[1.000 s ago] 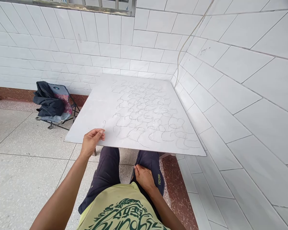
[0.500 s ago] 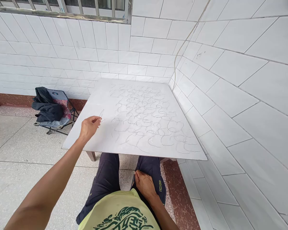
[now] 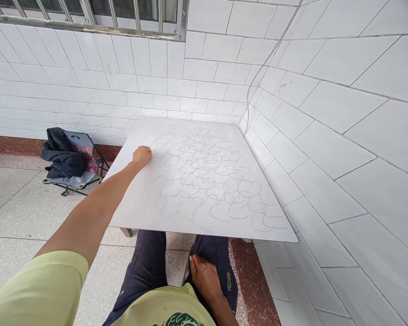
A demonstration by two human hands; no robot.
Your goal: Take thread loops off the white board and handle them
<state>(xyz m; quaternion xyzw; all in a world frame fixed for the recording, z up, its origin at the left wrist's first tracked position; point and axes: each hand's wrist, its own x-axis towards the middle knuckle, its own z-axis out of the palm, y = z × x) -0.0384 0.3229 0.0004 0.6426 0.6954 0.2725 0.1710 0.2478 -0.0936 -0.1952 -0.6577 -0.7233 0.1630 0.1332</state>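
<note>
A white board point(image 3: 132, 203) lies tilted in front of me, covered with wavy grey hand-drawn lines point(image 3: 204, 176) that loop into one another. My left hand point(image 3: 142, 156) reaches out and touches the board at the far left of these lines, next to a small faint curve. Its fingers are curled under, so I cannot tell whether they hold a small tool. Below the board's front edge, my right hand point(image 3: 206, 278) rests on the dark trousers point(image 3: 146, 267) and holds nothing visible.
A folding camp chair point(image 3: 75, 158) with a dark jacket on it stands on the tiled floor at left. White tiled walls point(image 3: 340, 113) rise behind and to the right, with a thin cable point(image 3: 258, 77) in the corner and a barred window above. A wooden leg point(image 3: 126, 232) shows under the board.
My left hand has slid from the board's near left area towards its far side, with the arm stretched out. The right hand stays on the trousers, and the board sits lower in view.
</note>
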